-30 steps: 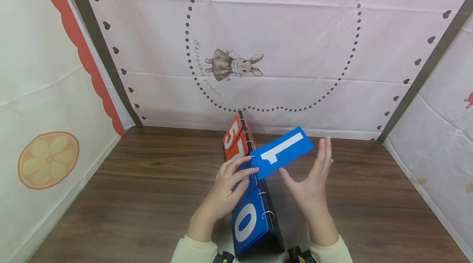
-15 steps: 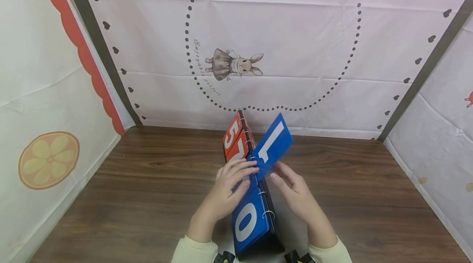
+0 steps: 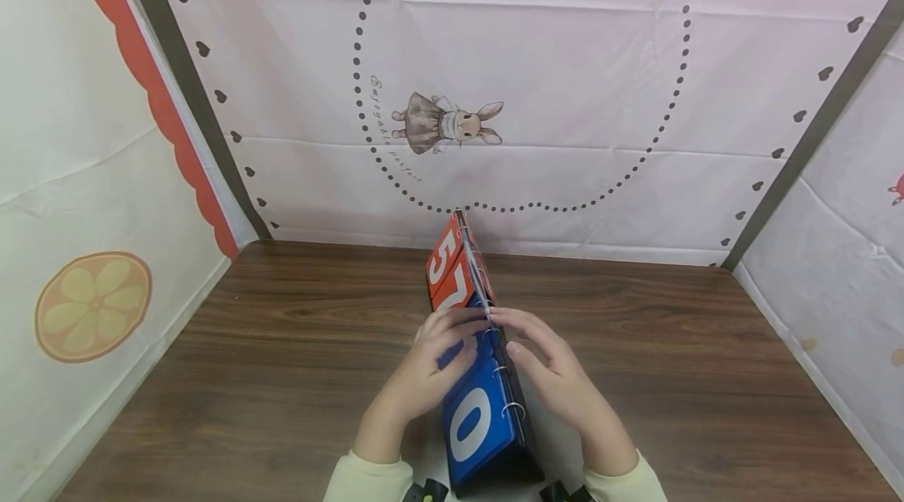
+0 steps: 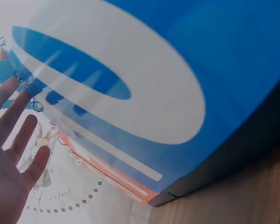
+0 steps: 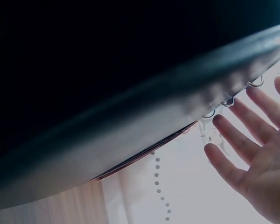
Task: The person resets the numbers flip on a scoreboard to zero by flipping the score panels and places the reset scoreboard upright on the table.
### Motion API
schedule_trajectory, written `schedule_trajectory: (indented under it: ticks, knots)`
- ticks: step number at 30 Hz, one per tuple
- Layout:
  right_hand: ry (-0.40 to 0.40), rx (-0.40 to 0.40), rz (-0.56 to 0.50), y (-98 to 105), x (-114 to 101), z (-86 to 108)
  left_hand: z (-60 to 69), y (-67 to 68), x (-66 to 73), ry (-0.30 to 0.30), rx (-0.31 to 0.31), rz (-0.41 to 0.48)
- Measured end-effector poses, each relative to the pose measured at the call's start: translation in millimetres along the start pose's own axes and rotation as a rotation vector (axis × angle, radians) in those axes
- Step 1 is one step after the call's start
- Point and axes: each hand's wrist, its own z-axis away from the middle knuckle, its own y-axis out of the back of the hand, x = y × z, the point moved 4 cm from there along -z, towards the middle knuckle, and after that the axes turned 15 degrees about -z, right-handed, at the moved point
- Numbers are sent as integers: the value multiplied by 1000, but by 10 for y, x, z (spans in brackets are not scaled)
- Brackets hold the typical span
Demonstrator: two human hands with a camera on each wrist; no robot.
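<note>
A tabletop flip scoreboard stands lengthwise like a tent, its number cards hung on metal rings point(image 5: 255, 82) along the ridge. Red cards 5 point(image 3: 442, 255) and what looks like 1 or 7 point(image 3: 455, 285) lie at its far end, a blue 0 card point(image 3: 469, 425) at the near end. One blue flip card point(image 3: 477, 274) stands nearly edge-on above the ridge. My left hand point(image 3: 427, 365) reaches over the blue left side, fingertips at the rings, partly hiding a card beneath. From the right, my right hand point(image 3: 558, 372) brings extended fingertips to the ridge by the raised card.
The scoreboard stands on a dark brown wooden table point(image 3: 297, 361). Behind it hangs a pale cloth wall point(image 3: 565, 94) with a printed rabbit point(image 3: 448, 124). Cloth walls also bound the left and right sides.
The blue 1 card has swung from leaning right to nearly upright, edge-on. My right hand has moved left to the ridge, while my left hand has stayed almost in place.
</note>
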Motion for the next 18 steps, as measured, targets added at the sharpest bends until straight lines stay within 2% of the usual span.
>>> schedule_trajectory:
  ticks: [4, 7, 13, 18]
  knots:
    - [22, 13, -4, 17, 16, 1, 5, -17, 20, -2, -90, 36]
    - [7, 46, 13, 40, 26, 3, 10, -45, 37, 29, -141, 41]
    - [-78, 92, 66, 44, 66, 4, 14, -64, 51, 60, -132, 5]
    - [-63, 93, 103, 44, 55, 4, 7, -63, 51, 66, -112, 20]
